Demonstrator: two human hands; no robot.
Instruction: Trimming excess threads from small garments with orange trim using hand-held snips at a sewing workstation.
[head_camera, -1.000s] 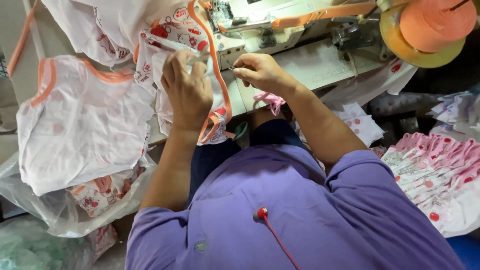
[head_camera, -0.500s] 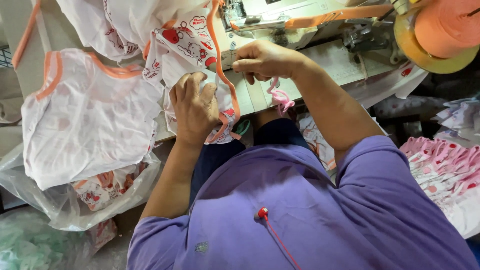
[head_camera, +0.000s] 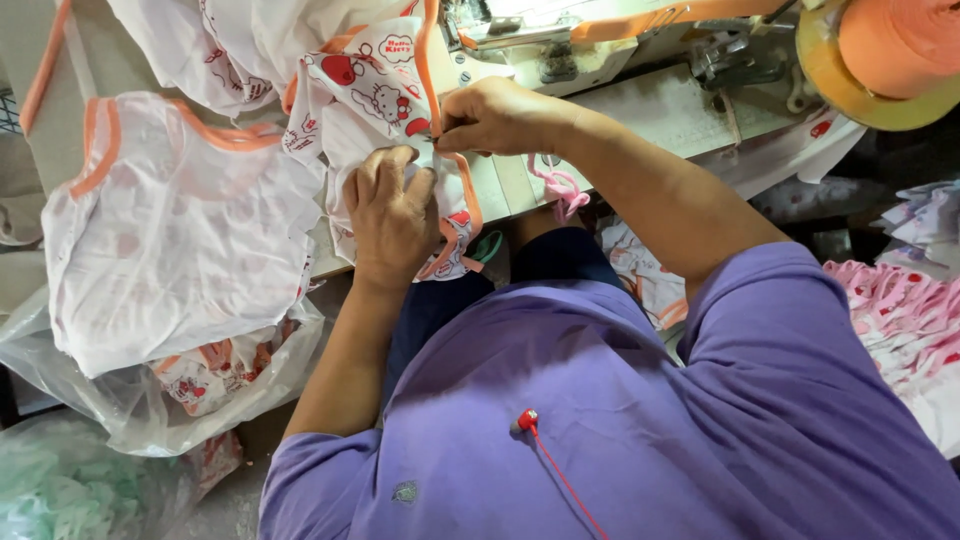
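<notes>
A white printed garment piece (head_camera: 365, 95) with cartoon figures and orange edge binding (head_camera: 430, 70) lies over the front of the sewing machine table (head_camera: 650, 110). My left hand (head_camera: 392, 218) is closed over its lower part at the table's front edge, holding the cloth down. Just above and to the right, my right hand (head_camera: 497, 115) pinches the orange binding beside the machine's plate. The two hands are almost touching. The fingertips of both are partly hidden in the folds.
A finished white top with orange trim (head_camera: 170, 230) hangs at the left over a clear plastic bag (head_camera: 150, 410). The sewing machine head (head_camera: 560, 40) sits at the top, an orange tape roll (head_camera: 895, 45) at top right, and pink printed pieces (head_camera: 900, 310) at the right.
Both hands have moved closer together on the printed piece. The left hand slid down to the table's front edge and the right hand moved left onto the orange binding.
</notes>
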